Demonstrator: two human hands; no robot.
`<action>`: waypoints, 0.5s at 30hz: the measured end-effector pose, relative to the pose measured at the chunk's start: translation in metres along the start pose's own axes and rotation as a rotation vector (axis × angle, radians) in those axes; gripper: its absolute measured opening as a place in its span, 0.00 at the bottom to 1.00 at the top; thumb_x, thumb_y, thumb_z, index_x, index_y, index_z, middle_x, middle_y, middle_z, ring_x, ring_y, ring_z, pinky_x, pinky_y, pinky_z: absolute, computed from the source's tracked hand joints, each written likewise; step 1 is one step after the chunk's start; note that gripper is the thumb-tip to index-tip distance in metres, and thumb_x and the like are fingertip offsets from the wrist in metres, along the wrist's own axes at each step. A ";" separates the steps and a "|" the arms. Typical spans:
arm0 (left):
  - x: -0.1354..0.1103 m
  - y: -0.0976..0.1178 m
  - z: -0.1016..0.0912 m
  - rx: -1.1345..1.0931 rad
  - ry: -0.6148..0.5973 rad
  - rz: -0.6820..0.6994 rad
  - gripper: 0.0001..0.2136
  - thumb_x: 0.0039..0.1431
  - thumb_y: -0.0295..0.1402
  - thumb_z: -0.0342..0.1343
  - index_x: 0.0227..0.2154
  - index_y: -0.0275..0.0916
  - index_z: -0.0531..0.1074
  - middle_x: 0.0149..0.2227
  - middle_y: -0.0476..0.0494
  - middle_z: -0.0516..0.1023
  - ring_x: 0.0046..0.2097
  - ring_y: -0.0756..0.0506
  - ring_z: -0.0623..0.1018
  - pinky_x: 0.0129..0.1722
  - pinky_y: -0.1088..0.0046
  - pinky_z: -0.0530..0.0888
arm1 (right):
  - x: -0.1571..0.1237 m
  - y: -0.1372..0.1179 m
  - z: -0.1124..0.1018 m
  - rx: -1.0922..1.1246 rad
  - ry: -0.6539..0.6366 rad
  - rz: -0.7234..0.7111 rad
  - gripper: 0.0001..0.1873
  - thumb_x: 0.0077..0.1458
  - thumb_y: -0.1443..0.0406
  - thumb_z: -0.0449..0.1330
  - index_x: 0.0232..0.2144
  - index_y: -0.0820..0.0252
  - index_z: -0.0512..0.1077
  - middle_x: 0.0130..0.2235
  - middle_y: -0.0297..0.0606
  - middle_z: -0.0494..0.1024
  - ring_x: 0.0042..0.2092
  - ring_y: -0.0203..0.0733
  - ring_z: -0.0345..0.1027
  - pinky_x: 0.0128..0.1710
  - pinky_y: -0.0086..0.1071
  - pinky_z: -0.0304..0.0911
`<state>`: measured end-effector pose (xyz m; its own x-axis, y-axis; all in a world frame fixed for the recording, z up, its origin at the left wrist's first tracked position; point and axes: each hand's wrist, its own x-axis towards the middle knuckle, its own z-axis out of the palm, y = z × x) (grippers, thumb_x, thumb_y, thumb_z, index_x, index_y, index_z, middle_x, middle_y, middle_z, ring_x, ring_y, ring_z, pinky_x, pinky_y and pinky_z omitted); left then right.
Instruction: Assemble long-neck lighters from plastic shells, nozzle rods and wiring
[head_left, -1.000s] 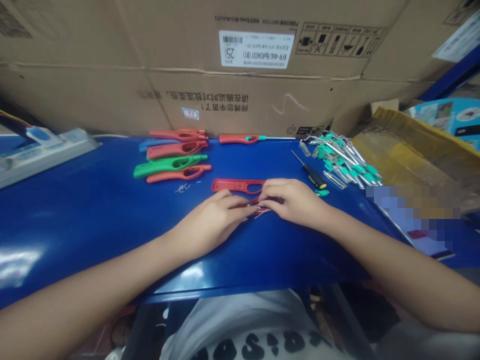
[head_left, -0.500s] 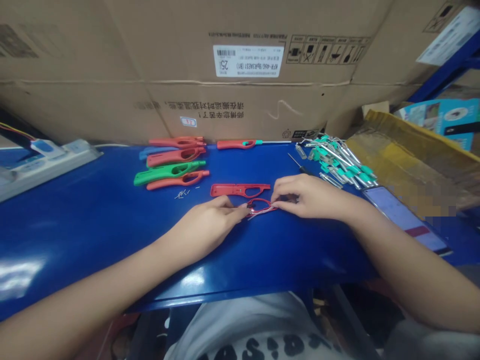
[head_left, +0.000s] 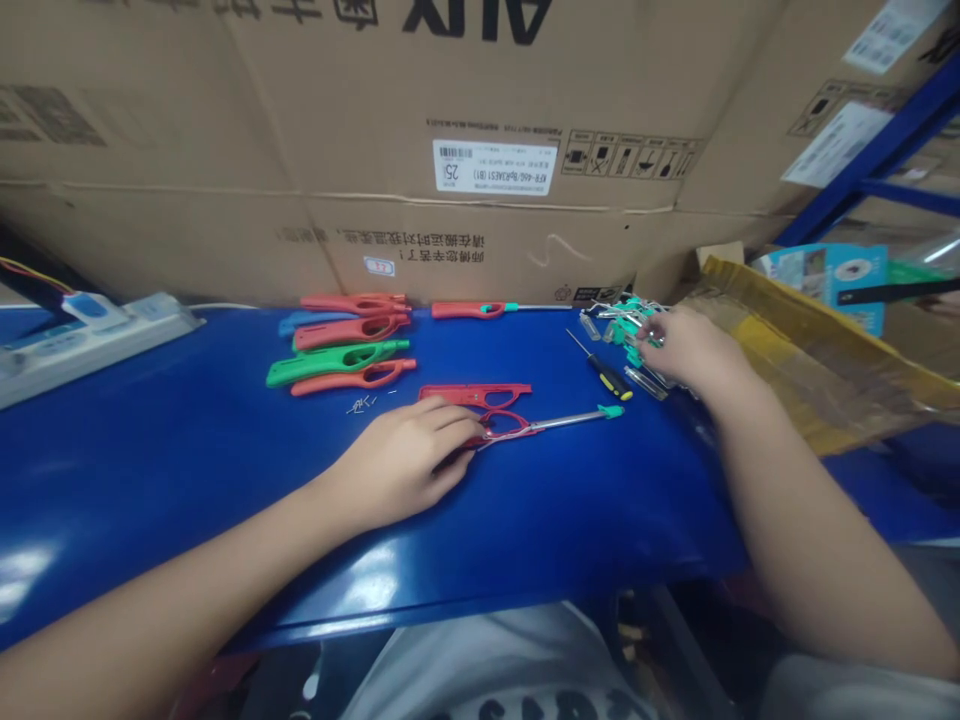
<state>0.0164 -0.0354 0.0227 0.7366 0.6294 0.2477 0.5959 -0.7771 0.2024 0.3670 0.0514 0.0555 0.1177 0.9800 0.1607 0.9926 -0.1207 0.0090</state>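
Observation:
My left hand (head_left: 412,460) has its fingers curled over the handle end of a red lighter shell half (head_left: 517,420) lying on the blue table. A metal tube (head_left: 570,419) with a green tip extends from that shell to the right, and a thin pale wire runs along its handle loop. Just behind lies another red shell half (head_left: 487,392). My right hand (head_left: 697,350) is over the pile of green and metal lighter parts (head_left: 628,318), its fingers bent together. What they pinch, if anything, is hard to make out.
Several coloured lighter handles (head_left: 341,358) lie at the left, near small screws (head_left: 361,405). An orange-red lighter (head_left: 465,311) sits at the back. A screwdriver (head_left: 606,376) lies beside the pile. A power strip (head_left: 142,330), a cardboard wall (head_left: 360,130) and an open carton (head_left: 810,370) border the table.
My right hand has left the red shell half and moved right and back to the parts pile, uncovering the tube and screwdriver. My left hand stays at the shell. The view tilts up.

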 end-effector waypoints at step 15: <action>0.000 -0.011 0.014 -0.129 0.094 0.002 0.09 0.67 0.29 0.53 0.42 0.41 0.78 0.47 0.43 0.81 0.49 0.44 0.79 0.48 0.66 0.77 | -0.019 -0.031 0.003 0.380 0.000 -0.453 0.07 0.58 0.61 0.60 0.32 0.58 0.76 0.31 0.40 0.80 0.32 0.42 0.72 0.33 0.33 0.63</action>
<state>0.0142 -0.0273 0.0071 0.7011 0.6298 0.3344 0.5438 -0.7756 0.3206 0.3338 0.0371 0.0495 -0.3203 0.9207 0.2229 0.8847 0.3749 -0.2772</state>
